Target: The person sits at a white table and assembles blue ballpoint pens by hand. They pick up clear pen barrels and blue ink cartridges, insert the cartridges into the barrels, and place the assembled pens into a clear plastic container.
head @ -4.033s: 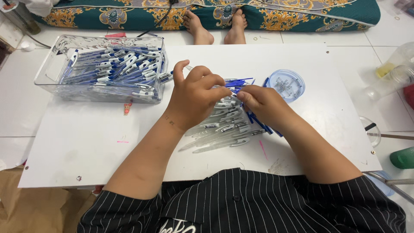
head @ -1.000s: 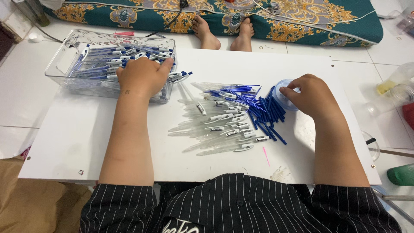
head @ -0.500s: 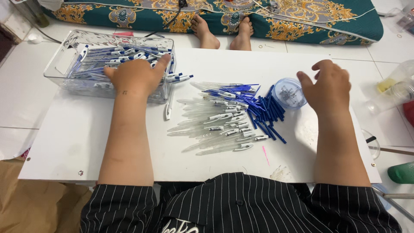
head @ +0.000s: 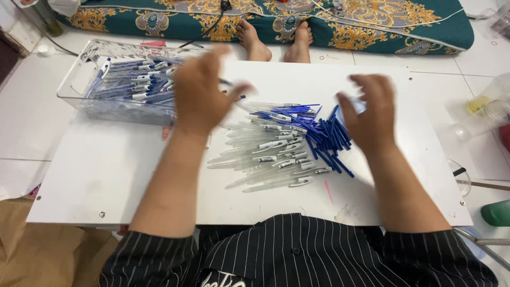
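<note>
The head view looks down on a white table [head: 106, 175] that fills the middle of the frame. The left hand [head: 199, 93] hangs in the upper middle-left, blurred, its fingers [head: 236, 90] spread loosely and curled a little; whether they hold anything cannot be told, though a thin dark line shows by the fingertips. It is just beside the right end of a clear plastic bin [head: 79, 98] in the upper left, which is full of assembled blue and white pens [head: 133, 79].

The right hand [head: 372, 114] is raised in the upper middle-right, also blurred, fingers apart and bent, with nothing clearly in them. It partly covers a small round clear container [head: 361, 106], of which only a sliver shows.

Between the two hands, at the centre of the frame, lies a heap of clear pen barrels [head: 265, 159] with white clips, and touching its right side a heap of blue refills [head: 324, 135] that reaches just under the right hand.

At the top edge a pair of bare feet [head: 276, 40] of another person rests on the floor before a patterned teal mattress [head: 372, 21]. At the lower right edge a green bottle [head: 496, 212] lies on the floor.
</note>
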